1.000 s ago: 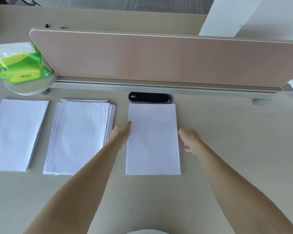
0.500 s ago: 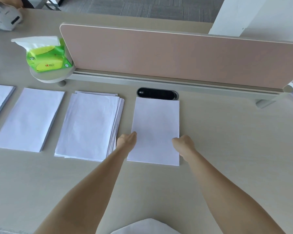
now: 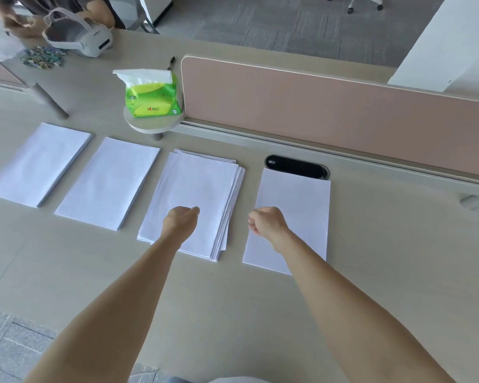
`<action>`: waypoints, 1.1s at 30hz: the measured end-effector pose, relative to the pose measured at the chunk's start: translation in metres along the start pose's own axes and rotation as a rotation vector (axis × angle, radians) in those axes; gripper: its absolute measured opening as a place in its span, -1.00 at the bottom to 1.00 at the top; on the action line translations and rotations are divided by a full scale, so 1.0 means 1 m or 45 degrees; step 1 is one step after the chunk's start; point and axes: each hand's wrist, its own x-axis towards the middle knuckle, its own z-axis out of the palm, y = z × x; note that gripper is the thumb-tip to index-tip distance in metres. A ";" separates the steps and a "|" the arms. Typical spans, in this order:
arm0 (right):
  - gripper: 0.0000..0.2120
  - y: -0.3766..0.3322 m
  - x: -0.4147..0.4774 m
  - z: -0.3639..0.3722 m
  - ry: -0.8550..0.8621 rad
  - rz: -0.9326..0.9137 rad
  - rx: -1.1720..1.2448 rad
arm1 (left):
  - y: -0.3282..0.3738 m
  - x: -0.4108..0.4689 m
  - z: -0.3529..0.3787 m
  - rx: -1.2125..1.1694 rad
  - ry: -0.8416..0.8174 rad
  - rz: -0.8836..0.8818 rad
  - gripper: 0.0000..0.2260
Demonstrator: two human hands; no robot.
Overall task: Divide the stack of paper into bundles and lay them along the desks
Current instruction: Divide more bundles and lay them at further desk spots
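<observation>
- White paper lies in four bundles along the pale desk (image 3: 385, 272): far-left bundle (image 3: 39, 164), second bundle (image 3: 108, 183), fanned third bundle (image 3: 197, 203), neat right-hand bundle (image 3: 296, 211).
- Left hand (image 3: 181, 220) over the fanned bundle, right hand (image 3: 268, 223) at the right-hand bundle's left edge — both loosely curled, pinching nothing.
- Step judged: a bundle just laid; the next move probably calls for squaring or splitting the fanned bundle.
- Surroundings: pink divider (image 3: 329, 111), black cable port (image 3: 296, 166), green tissue pack (image 3: 151, 96) — headset (image 3: 80, 37) far left.
</observation>
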 end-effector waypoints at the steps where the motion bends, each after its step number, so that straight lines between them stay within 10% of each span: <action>1: -0.95 -0.006 0.002 0.013 -0.016 0.014 0.045 | -0.007 0.005 -0.005 0.046 0.008 0.007 -0.69; 11: -0.87 -0.007 0.071 0.093 0.232 0.320 0.081 | -0.054 0.092 -0.058 0.093 0.021 -0.057 -0.43; 33: -0.75 -0.063 0.053 0.136 0.484 0.422 -0.177 | -0.054 0.112 -0.066 0.198 -0.162 -0.046 -0.54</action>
